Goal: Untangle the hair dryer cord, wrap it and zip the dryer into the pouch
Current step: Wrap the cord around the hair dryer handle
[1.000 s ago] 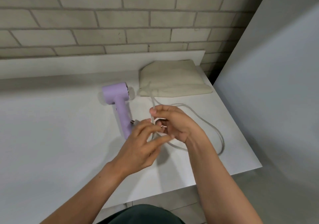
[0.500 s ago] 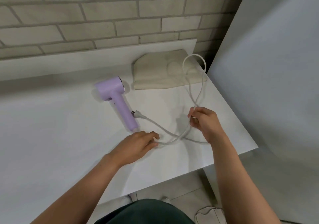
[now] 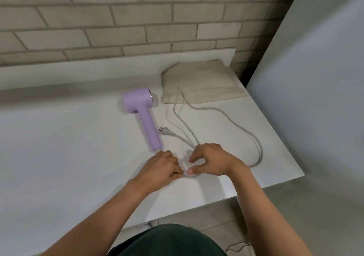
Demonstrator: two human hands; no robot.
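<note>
Lilac hair dryer (image 3: 144, 115) lies flat on the white table (image 3: 59, 147), handle end nearest the left hand (image 3: 161, 168); its grey cord (image 3: 226, 115) loops away far and right, over the near edge of the beige pouch (image 3: 202, 82), with the plug (image 3: 164, 131) just right of the handle. Left hand is closed, pinching the cord at the table surface; right hand (image 3: 211, 163) is half-curled, thumb pressing the same short run. No brand or legible writing is visible.

The cord (image 3: 216, 111) vanishes under the right hand (image 3: 213, 162), and whether the left hand (image 3: 162, 167) pinches it seems unclear.
</note>
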